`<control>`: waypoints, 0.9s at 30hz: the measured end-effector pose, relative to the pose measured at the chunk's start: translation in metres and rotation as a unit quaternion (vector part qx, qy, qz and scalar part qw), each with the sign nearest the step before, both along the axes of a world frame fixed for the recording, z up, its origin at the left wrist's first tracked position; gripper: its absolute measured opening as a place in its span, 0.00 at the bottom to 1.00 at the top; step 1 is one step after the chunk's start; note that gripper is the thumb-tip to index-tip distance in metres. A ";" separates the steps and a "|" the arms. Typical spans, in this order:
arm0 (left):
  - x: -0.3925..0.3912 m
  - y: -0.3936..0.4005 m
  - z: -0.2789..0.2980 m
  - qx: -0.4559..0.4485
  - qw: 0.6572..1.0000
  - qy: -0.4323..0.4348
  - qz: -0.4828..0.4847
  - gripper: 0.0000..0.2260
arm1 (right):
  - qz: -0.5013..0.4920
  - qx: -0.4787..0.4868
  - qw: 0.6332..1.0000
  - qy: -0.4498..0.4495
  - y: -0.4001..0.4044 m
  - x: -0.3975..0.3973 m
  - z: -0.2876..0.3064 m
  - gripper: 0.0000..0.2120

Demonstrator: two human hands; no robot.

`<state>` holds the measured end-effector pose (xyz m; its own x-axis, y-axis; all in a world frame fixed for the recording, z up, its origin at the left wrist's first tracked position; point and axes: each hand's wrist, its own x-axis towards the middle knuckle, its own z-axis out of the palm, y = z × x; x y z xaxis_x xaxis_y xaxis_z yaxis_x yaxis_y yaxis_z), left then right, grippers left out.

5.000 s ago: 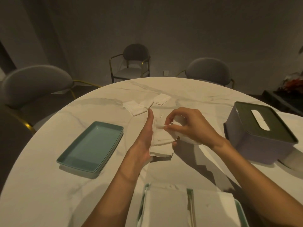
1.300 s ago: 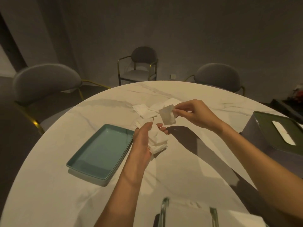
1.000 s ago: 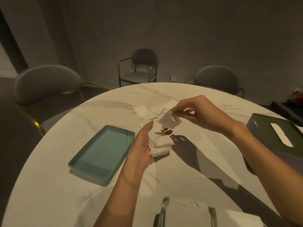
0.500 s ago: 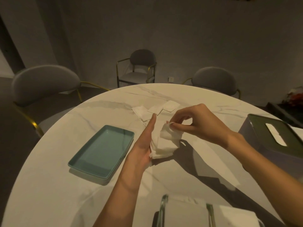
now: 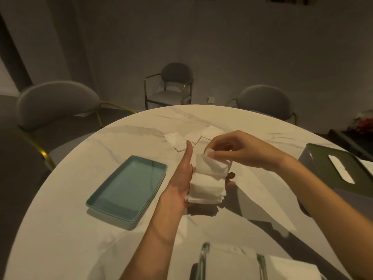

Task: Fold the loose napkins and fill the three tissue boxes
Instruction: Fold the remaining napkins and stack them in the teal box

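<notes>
Fingers [image 5: 210,153] of the right hand [image 5: 240,150] pinch one napkin [image 5: 212,165] onto the stack [image 5: 206,188] cradled in the left hand [image 5: 181,176], above the tabletop [image 5: 80,229]. Loose support could let the stack slide and unfold.

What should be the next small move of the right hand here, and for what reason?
Probably lower the napkin flat onto the stack and let go. The right hand pinches it by its top corner, already lying against the stack's upper part, while the left hand steadies the stack from the side. More folded napkins wait behind on the table.
</notes>
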<state>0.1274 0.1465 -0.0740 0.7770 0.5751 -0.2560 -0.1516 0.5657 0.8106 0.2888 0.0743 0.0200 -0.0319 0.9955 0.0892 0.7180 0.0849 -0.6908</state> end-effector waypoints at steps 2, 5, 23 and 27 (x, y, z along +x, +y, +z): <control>0.002 0.003 -0.001 -0.037 0.996 -0.052 -0.066 0.39 | -0.034 0.015 0.998 -0.060 0.008 0.002 -0.005 0.06; 0.002 0.007 -0.010 -0.054 0.987 -0.064 -0.135 0.39 | -0.026 0.009 0.997 -0.074 0.020 0.008 -0.008 0.09; 0.008 0.016 -0.016 -0.194 0.965 -0.100 0.145 0.08 | 0.011 0.085 0.955 -0.283 0.174 0.017 -0.081 0.03; 0.008 0.016 -0.015 -0.177 0.963 -0.105 0.174 0.12 | -0.087 0.114 0.989 -0.030 0.150 0.019 -0.056 0.08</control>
